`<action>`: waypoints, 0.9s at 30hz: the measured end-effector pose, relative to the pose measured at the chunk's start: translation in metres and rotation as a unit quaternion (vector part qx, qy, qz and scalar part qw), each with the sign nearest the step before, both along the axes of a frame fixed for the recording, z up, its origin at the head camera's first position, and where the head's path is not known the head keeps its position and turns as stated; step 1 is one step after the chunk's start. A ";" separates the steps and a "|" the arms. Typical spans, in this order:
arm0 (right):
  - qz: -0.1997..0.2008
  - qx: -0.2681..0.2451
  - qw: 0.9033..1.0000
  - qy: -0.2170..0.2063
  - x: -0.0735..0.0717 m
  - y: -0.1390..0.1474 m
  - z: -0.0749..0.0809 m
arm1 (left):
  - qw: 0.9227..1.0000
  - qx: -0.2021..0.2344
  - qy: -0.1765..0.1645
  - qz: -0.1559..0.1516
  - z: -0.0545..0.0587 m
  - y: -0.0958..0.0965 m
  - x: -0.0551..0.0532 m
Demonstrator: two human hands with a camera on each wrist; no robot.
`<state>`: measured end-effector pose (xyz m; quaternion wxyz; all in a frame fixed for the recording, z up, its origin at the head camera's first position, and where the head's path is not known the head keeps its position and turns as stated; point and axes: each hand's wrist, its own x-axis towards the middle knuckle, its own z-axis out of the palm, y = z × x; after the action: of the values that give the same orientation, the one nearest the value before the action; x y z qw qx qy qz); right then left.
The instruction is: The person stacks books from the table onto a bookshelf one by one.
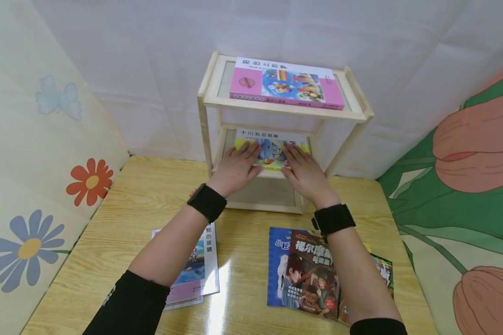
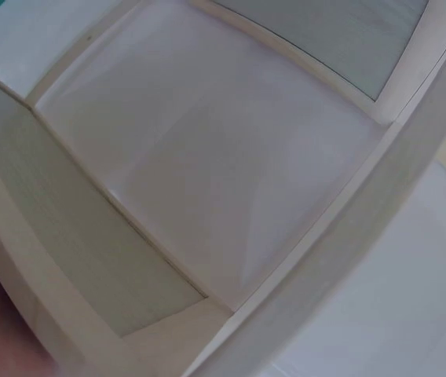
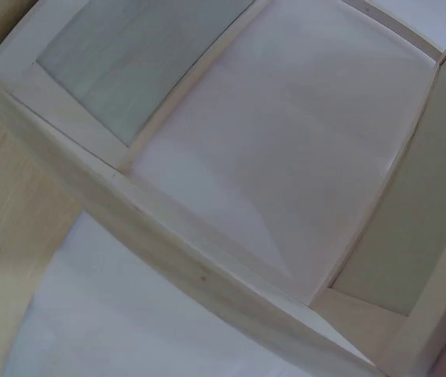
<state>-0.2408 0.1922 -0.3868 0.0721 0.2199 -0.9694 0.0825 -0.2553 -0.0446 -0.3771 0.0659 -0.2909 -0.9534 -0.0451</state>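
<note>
A yellow-and-white book [image 1: 272, 153] with a Ferris wheel on its cover lies flat on the middle tier of a small wooden shelf [image 1: 285, 108]. My left hand [image 1: 236, 168] rests on the left part of this book, fingers stretched forward. From the other side my right hand [image 1: 306, 173] rests on its right part, fingers also extended. On the top tier lies a pink-and-white book [image 1: 287, 83]. Both wrist views look into the shelf's lower bay, showing its bottom panel [image 2: 74, 212] and side post [image 3: 168, 243]; only a blurred edge of each hand appears there.
Two overlapping books [image 1: 209, 274] lie on the wooden table [image 1: 243, 260], partly under the left forearm. A blue book [image 1: 276, 270] and a brown comic-style book [image 1: 312, 279] lie front right, with more partly under the right forearm. White cloth [image 1: 159, 70] hangs behind the shelf.
</note>
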 end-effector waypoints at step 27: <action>-0.004 -0.025 0.998 0.049 0.002 -0.003 -0.006 | 0.993 0.029 0.112 0.000 -0.023 -0.005 0.034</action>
<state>-0.2390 0.1891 -0.3930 0.1251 0.2174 -0.9633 0.0956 -0.2211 -0.0493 -0.4003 0.1808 -0.2920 -0.9383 -0.0398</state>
